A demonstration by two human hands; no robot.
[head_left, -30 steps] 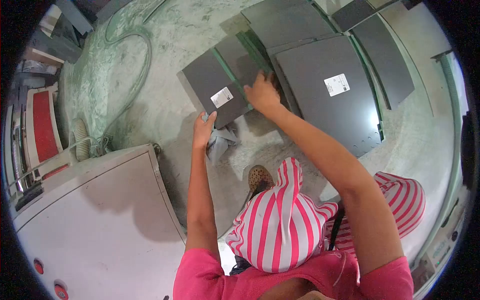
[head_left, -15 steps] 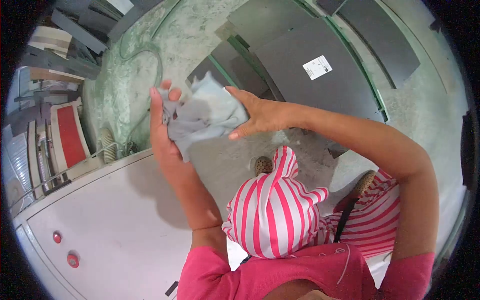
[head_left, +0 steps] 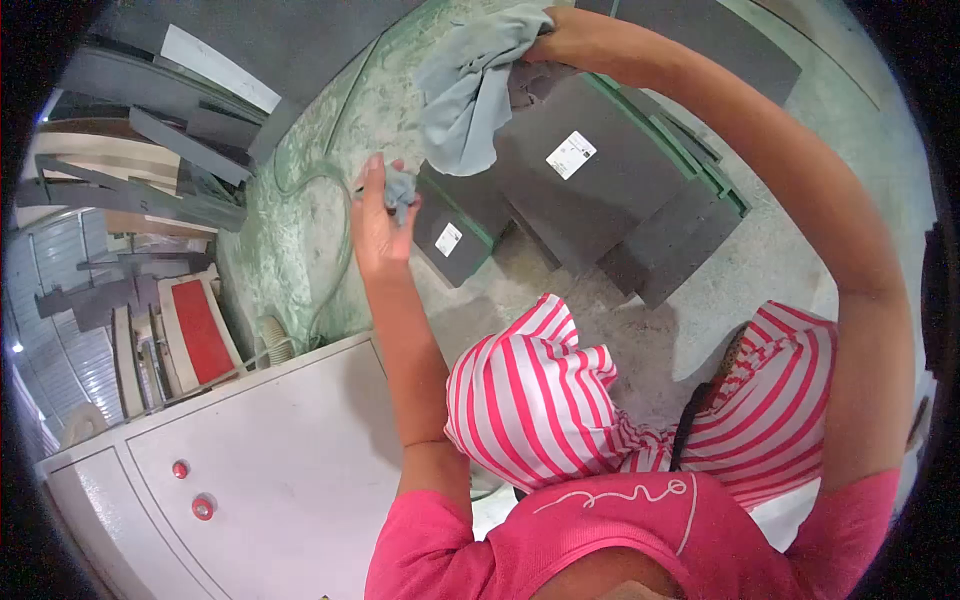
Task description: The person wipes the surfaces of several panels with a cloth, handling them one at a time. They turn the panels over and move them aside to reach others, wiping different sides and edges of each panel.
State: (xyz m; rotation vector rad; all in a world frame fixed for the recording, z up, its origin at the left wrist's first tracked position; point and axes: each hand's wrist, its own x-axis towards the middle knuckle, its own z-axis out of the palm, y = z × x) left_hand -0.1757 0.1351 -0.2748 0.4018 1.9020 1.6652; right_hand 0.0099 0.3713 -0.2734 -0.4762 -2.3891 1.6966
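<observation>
A loose light-grey cloth (head_left: pixel 468 95) hangs in folds from my right hand (head_left: pixel 572 38), whose fingers grip its upper right corner. Behind its lower right edge a darker grey cloth piece (head_left: pixel 538 82) shows. My left hand (head_left: pixel 382 225) is lower and further left, closed on a small crumpled bluish-grey cloth (head_left: pixel 400 190) between thumb and fingers. The hanging cloth and the left hand are apart. Beneath both hands lie dark grey boards (head_left: pixel 610 150), some with green edges; one bears a white label (head_left: pixel 571 155).
A white cabinet (head_left: pixel 290 480) with red buttons (head_left: pixel 202 508) stands at the left. More panels lean at the upper left, near a red-and-cream board (head_left: pixel 207 330). A hose (head_left: pixel 335 170) lies on the stained floor. My striped trousers (head_left: pixel 520 400) fill the lower middle.
Both hands held the bunched cloth together; now they are apart. My right hand has swung up and away with the cloth spread out, while my left keeps a small crumpled cloth. The view has shifted.
</observation>
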